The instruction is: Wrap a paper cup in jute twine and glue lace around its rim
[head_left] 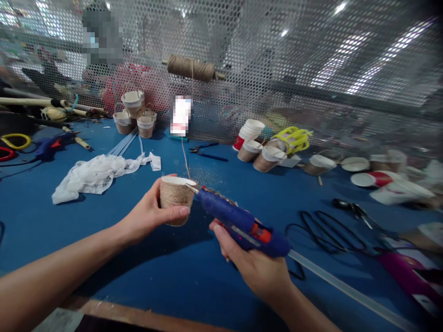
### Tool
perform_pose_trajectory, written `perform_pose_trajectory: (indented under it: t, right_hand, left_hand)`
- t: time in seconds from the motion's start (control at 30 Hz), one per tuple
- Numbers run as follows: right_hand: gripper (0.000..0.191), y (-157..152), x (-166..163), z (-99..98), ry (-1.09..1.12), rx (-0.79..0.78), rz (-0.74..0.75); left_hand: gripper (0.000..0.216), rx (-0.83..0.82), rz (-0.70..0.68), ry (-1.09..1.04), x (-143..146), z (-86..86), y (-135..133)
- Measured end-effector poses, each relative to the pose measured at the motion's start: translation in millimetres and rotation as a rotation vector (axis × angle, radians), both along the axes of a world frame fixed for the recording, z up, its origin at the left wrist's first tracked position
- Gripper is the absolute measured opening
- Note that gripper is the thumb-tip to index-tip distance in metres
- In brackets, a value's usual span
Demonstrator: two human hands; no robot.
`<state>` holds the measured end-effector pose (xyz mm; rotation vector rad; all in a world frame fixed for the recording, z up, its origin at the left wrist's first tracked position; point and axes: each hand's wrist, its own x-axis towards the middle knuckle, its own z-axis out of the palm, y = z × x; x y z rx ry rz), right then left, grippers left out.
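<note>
My left hand [152, 210] is closed round a paper cup [176, 196] wrapped in brown twine, its white rim facing up. In my right hand [249, 263] is a blue hot glue gun [238, 216] with an orange-red part and a clear glue stick [346, 286] coming out of its back. The metal nozzle meets the cup's upper right edge; whether it touches, I cannot tell. A strand of twine [186, 159] runs up from the cup toward a twine spool [190, 68] mounted on the perforated metal screen.
Finished-looking twine cups [133, 103] are stacked at the back left, near crumpled white lace [93, 175]. Blue-handled pliers [209, 152] lie behind the cup. Stacked paper cups [251, 131] and more wrapped cups stand at the right, with a black cord [328, 230] and scissors. A phone [180, 115] stands upright.
</note>
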<state>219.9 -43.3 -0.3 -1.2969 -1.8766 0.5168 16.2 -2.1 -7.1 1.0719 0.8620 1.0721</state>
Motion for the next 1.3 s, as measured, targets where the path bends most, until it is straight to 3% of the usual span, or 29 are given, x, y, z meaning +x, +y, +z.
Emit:
perform_pose_trajectory:
  t: [0.17, 0.47, 0.63, 0.83, 0.9, 1.07, 1.3]
  right_hand:
    - [0.021, 2, 0, -4.2, 0.064, 0.014, 0.021]
    - [0.021, 3, 9, -9.9, 0.063, -0.057, 0.020]
    - [0.018, 3, 2, -0.1, 0.134, -0.152, -0.026]
    - [0.022, 31, 6, 23.4, 0.435, -0.356, -0.070]
    - [0.018, 47, 17, 26.1, 0.471, -0.356, -0.148]
    - [0.015, 92, 50, 17.9, 0.304, -0.433, -0.438]
    - [0.033, 131, 73, 1.7, -0.035, -0.589, -0.586]
  left_hand:
    - [0.079, 0.009, 0.033, 0.024, 0, 0.2, 1]
    - [0.072, -0.058, -0.063, -0.131, -1, -0.7, 2]
    - [0.070, -0.063, -0.118, -0.193, 0, -1.5, 5]
    - [0.061, -0.004, 0.006, -0.128, -6, -5.3, 10]
    - [0.058, 0.062, 0.075, -0.085, -9, -6.0, 15]
    - [0.058, 0.179, 0.256, -0.013, -15, -7.0, 28]
    - [0.061, 0.236, 0.344, 0.087, -15, -6.6, 31]
